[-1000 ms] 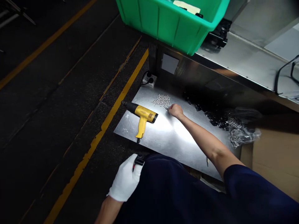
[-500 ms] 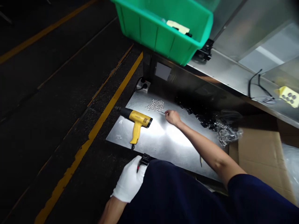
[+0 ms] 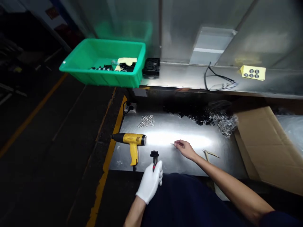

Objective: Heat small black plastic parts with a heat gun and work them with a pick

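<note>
Pin [image 3: 172, 143]: thin, metallic, pinched between the fingertips [image 3: 177, 144] of the right hand, over the middle of the steel sheet [image 3: 189, 164].
Right hand [image 3: 186, 149]: bare, closed in a pinch on the pin.
Tool [image 3: 154, 155]: short, black-capped, red-marked, held upright.
Left hand [image 3: 149, 183]: white-gloved, closed around the tool's lower end, by the sheet's near edge.
Heat gun [image 3: 131, 140]: yellow, lying on the sheet, just left of the tool.
Beads [image 3: 146, 121]: small, silver, clustered on the sheet beyond the heat gun.
Strips [image 3: 209, 154]: thin, tan, lying right of the right hand.
Black parts [image 3: 189, 113]: heaped along the sheet's far side, beside a silvery pile [image 3: 224, 126].
Bin [image 3: 101, 74]: green, holding black parts, at the left end of the upper shelf [image 3: 189, 77].
Note [image 3: 253, 73]: yellow, bearing round dark discs, on the shelf.
Cardboard [image 3: 267, 148]: flattened, right of the sheet.
</note>
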Action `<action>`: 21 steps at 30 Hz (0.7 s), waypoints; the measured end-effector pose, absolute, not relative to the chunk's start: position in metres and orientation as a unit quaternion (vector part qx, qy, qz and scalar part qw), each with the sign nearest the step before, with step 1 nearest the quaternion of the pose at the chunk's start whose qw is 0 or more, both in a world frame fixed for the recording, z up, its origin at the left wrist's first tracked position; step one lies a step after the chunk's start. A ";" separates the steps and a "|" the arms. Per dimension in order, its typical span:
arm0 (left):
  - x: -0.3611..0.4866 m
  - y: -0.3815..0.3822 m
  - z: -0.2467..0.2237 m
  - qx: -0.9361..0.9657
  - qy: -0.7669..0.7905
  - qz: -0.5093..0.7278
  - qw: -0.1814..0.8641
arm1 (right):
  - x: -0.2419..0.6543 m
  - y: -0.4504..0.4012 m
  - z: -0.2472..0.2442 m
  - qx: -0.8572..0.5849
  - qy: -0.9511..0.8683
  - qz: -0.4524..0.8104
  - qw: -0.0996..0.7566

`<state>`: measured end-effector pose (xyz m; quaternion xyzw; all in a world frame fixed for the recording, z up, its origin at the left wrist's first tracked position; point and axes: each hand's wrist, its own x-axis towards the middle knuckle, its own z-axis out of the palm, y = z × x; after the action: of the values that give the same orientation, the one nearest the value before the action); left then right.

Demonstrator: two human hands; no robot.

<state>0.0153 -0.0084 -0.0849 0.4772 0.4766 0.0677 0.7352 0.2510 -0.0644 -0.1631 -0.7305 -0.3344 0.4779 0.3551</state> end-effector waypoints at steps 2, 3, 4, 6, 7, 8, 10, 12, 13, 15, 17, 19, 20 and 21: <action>0.033 -0.008 -0.080 0.499 0.442 0.031 0.745 | 0.246 -0.077 -0.140 -0.659 -0.310 0.523 0.443; 0.042 -0.009 -0.077 0.510 0.425 0.011 0.748 | 0.243 -0.084 -0.128 -0.620 -0.302 0.540 0.483; 0.052 -0.009 -0.074 0.522 0.408 -0.010 0.749 | 0.241 -0.091 -0.115 -0.583 -0.295 0.550 0.520; 0.072 -0.011 -0.068 0.543 0.376 -0.049 0.749 | 0.241 -0.103 -0.094 -0.530 -0.274 0.554 0.581; 0.082 -0.012 -0.065 0.551 0.364 -0.066 0.748 | 0.242 -0.109 -0.086 -0.515 -0.258 0.549 0.605; 0.091 -0.014 -0.061 0.558 0.354 -0.084 0.746 | 0.245 -0.114 -0.080 -0.507 -0.240 0.541 0.627; 0.110 -0.018 -0.053 0.570 0.338 -0.119 0.739 | 0.251 -0.124 -0.074 -0.503 -0.200 0.520 0.660; 0.126 -0.023 -0.045 0.583 0.321 -0.160 0.728 | 0.258 -0.133 -0.075 -0.502 -0.170 0.502 0.683; 0.133 -0.025 -0.041 0.590 0.312 -0.182 0.722 | 0.260 -0.137 -0.077 -0.501 -0.158 0.493 0.693; 0.145 -0.030 -0.037 0.600 0.295 -0.223 0.709 | 0.263 -0.146 -0.082 -0.500 -0.135 0.471 0.714; 0.154 -0.033 -0.037 0.604 0.270 -0.275 0.698 | 0.265 -0.156 -0.087 -0.510 -0.106 0.431 0.737; 0.162 -0.036 -0.041 0.598 0.235 -0.334 0.690 | 0.269 -0.170 -0.092 -0.538 -0.070 0.371 0.753; 0.165 -0.037 -0.044 0.590 0.220 -0.361 0.688 | 0.270 -0.181 -0.095 -0.560 -0.051 0.335 0.756; 0.169 -0.038 -0.046 0.579 0.214 -0.381 0.689 | 0.272 -0.194 -0.098 -0.586 -0.032 0.296 0.754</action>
<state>0.1691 -0.0377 -0.0462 0.5786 0.2137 -0.3808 0.6889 0.2716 -0.1937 -0.0984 -0.5863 -0.0316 0.2958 0.7535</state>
